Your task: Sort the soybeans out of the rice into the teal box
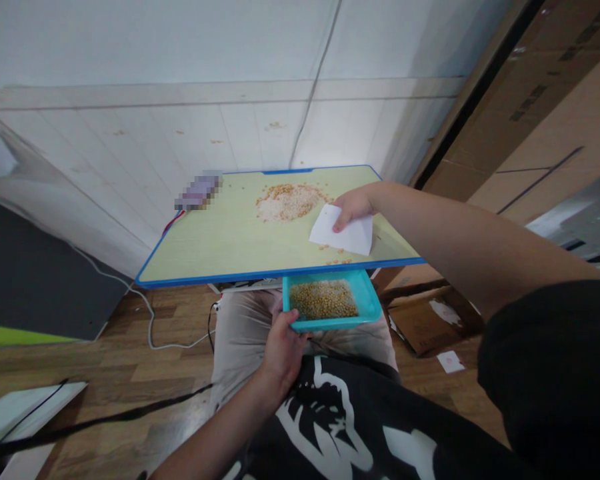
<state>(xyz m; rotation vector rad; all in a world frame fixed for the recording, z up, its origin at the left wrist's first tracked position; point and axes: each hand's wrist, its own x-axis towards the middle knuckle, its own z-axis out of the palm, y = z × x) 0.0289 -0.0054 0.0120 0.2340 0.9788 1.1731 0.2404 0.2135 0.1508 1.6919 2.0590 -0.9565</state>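
Observation:
My left hand (286,343) grips the near left corner of a turquoise tray (370,303), thumb over its rim. Inside the tray lies a layer of yellowish beans (323,299) with some white grains among them. The tray is under the near edge of the table, above my lap. In my right hand (353,203) is a piece of white paper (347,233), pinched by the thumb and held at the tabletop. Several loose beans (341,261) lie between the paper and the table's blue edge. Left of the paper spreads a pile of white grains and beans (290,202).
The pale yellow table (205,247) has a blue rim and stands against a white wall. A blurred-out object (200,191) lies at its far left corner. An open cardboard box (430,320) is on the floor at right. A white cable (150,320) runs across the floor at left.

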